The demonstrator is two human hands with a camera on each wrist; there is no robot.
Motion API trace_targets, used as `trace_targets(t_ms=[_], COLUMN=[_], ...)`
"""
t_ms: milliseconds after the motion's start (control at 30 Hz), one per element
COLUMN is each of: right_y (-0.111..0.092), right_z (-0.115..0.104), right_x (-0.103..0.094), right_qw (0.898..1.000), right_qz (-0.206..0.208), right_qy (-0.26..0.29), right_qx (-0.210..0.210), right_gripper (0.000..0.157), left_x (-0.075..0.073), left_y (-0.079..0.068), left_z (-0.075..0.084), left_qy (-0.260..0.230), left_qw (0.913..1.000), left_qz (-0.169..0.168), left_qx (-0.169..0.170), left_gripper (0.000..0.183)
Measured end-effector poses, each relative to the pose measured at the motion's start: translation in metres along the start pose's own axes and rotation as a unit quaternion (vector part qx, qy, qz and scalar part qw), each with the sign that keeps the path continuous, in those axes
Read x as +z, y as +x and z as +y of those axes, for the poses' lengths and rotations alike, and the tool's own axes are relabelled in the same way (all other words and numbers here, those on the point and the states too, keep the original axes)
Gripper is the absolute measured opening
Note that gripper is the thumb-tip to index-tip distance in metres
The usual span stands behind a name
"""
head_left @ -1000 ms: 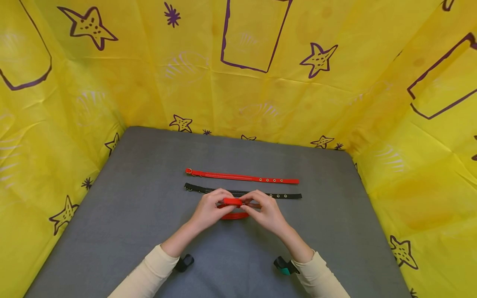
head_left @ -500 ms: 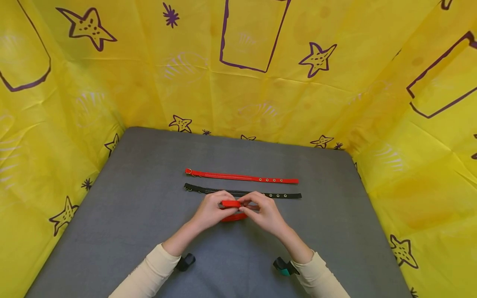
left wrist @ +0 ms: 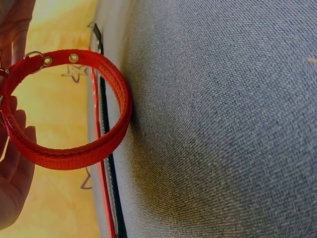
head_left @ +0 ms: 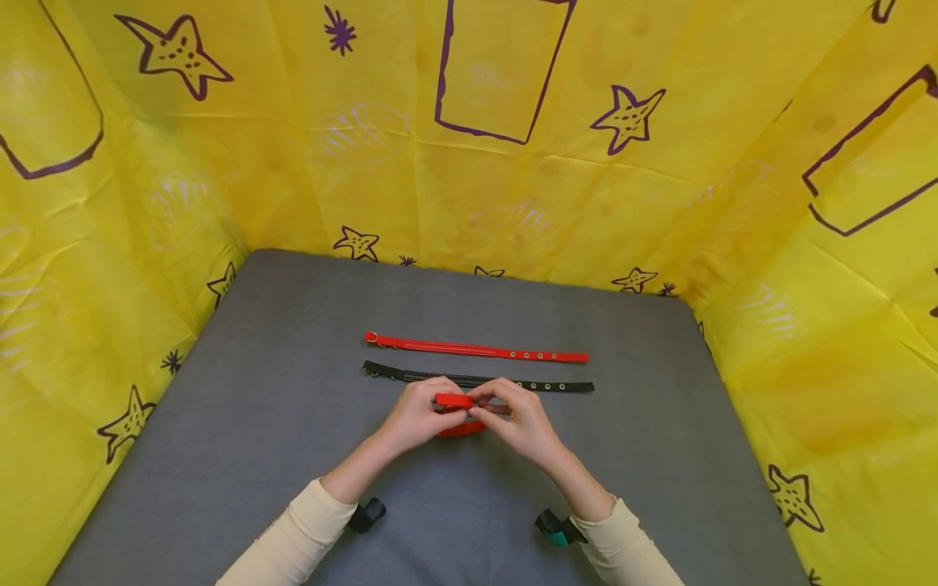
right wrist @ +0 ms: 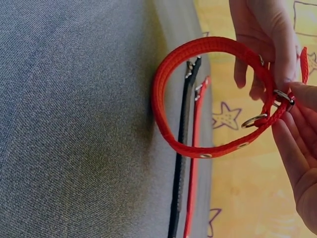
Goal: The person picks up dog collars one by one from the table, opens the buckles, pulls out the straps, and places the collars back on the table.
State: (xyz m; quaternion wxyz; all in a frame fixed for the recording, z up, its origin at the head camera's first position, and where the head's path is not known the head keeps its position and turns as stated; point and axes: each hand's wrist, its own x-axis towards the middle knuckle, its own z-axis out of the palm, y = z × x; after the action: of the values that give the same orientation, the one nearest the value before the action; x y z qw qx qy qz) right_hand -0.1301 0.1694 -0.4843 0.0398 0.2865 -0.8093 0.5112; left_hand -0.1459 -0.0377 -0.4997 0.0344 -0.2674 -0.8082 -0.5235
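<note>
In the head view, a red collar [head_left: 462, 428] bent into a ring is held between both hands, low over the grey table. My left hand [head_left: 418, 415] grips it at the left, thumb and fingers close to the strap's free end [head_left: 454, 400]. From the right, my right hand [head_left: 520, 417] pinches the collar near its buckle. In the right wrist view the strap runs through the metal buckle [right wrist: 283, 97], and its tip sticks out beyond. A D-ring [right wrist: 255, 120] and metal eyelets [right wrist: 205, 155] show along the band. The ring's bottom hangs close over the cloth in the left wrist view.
Behind the hands, a black collar [head_left: 440, 378] lies stretched out flat, partly hidden by the fingers. Parallel to it and farther back lies another red collar [head_left: 454, 348]. Yellow cloth walls [head_left: 498, 187] with starfish drawings enclose the grey table [head_left: 293, 325] at the back and sides.
Both hands and the held collar have shifted very slightly left and toward the person since a second ago; the grip looks the same. The two collars on the table have not moved.
</note>
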Motion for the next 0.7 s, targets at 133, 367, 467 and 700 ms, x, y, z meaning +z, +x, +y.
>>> trace_targets(t_ms=[133,367,467,700], right_y=[0.000,0.000,0.001,0.005], right_z=[0.000,-0.003,-0.009,-0.042], right_x=[0.001,0.003,0.003,-0.003], right_qw=[1.000,1.000,1.000,1.000], right_qz=[0.002,0.010,0.012,0.004], right_qy=[0.000,-0.014,-0.018,-0.025], right_qx=[0.002,0.011,0.012,0.002], right_gripper=[0.020,0.022,0.022,0.021], left_x=[0.001,0.004,0.005,0.007], left_y=[0.000,-0.002,-0.003,-0.004], left_z=[0.002,0.002,0.002,0.002], left_qy=[0.007,0.030,0.035,0.045], left_qw=[1.0000,0.9994,0.9992,0.9987], left_qz=[0.000,0.007,0.012,0.017], left_qx=[-0.005,-0.017,-0.018,-0.014], left_gripper=[0.010,0.010,0.011,0.011])
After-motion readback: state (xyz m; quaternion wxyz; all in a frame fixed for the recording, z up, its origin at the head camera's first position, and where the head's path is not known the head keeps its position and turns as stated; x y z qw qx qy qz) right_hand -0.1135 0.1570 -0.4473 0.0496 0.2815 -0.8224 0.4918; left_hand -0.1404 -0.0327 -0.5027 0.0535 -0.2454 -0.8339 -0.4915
